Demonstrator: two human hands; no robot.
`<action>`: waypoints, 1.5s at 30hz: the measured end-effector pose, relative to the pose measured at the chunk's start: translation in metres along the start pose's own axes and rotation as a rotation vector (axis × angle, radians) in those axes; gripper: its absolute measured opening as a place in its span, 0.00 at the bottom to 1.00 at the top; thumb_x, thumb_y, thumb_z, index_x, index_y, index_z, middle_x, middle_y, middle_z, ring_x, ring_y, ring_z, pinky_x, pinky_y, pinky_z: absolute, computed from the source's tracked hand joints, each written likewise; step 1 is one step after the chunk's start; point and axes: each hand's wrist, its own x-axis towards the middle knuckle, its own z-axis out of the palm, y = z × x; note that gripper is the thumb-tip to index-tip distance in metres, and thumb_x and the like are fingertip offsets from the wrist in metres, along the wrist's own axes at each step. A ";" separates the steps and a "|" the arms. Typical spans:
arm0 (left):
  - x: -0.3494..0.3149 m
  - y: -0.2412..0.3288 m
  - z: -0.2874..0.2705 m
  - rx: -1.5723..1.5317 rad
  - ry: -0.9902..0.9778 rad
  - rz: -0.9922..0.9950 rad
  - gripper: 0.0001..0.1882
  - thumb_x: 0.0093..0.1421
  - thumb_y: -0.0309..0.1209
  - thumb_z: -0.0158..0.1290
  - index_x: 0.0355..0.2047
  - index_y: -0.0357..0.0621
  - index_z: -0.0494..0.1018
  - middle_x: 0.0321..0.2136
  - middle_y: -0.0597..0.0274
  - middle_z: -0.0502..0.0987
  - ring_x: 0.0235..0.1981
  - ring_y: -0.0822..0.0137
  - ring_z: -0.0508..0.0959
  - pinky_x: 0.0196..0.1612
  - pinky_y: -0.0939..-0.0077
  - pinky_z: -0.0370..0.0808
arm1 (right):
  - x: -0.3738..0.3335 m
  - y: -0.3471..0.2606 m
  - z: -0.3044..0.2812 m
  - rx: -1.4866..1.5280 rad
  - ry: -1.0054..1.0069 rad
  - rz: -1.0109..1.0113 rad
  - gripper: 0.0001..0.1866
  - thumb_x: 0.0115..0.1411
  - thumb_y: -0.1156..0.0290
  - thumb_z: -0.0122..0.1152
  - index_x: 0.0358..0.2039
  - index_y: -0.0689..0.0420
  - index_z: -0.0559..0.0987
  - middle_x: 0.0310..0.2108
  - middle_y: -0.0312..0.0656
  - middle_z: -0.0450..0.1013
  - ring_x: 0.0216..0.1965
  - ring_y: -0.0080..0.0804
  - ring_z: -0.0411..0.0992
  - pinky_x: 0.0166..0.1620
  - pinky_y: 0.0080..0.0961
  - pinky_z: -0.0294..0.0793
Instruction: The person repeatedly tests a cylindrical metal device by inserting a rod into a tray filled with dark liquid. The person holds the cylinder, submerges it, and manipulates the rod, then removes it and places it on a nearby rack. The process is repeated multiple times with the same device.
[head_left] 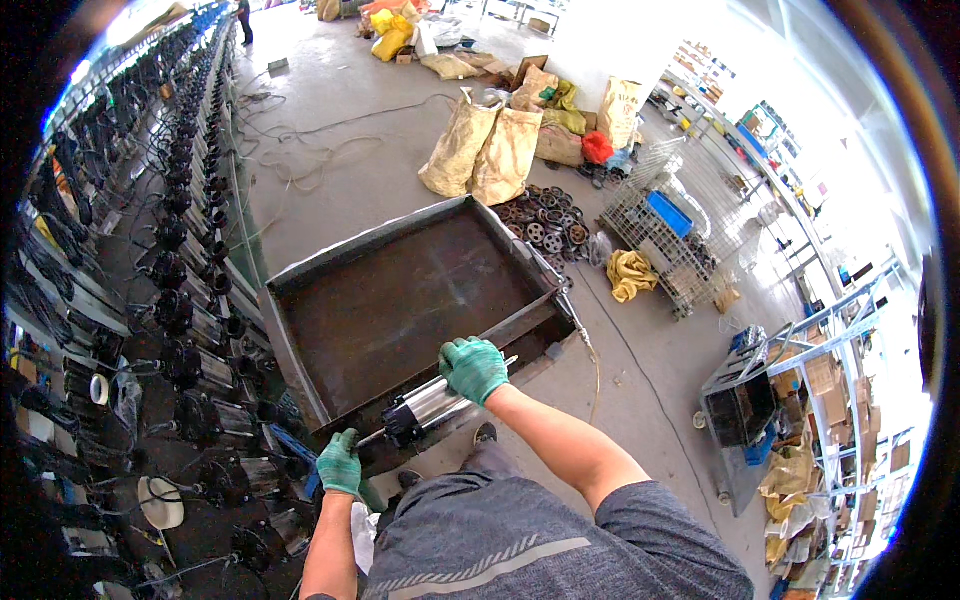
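Note:
A silver cylindrical motor [437,405] with a black end cap is held slantwise over the near edge of a dark metal tray cart [400,270]. My right hand [473,369], in a green glove, is wrapped round its upper right end, and a thin tip pokes out past the fingers. At the lower left, my left hand [340,463], also green-gloved, is closed at the thin shaft that juts from the black cap. Its fingertips are partly hidden. The cart's bed holds no parts, only stains and scuffs.
Rows of similar motors [215,415] with cables line the left side. Past the cart stand paper sacks [500,150] beside a heap of black wheels [550,222]. A wire cage [655,235] and a black cart [735,430] stand to the right. Cables [640,350] cross the floor.

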 end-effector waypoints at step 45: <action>0.154 0.504 -0.403 0.686 0.014 0.598 0.17 0.52 0.46 0.63 0.26 0.43 0.81 0.29 0.56 0.80 0.33 0.53 0.81 0.36 0.61 0.76 | -0.094 0.181 -0.544 0.012 0.411 -0.288 0.16 0.55 0.71 0.66 0.45 0.58 0.79 0.40 0.51 0.77 0.41 0.49 0.77 0.44 0.40 0.76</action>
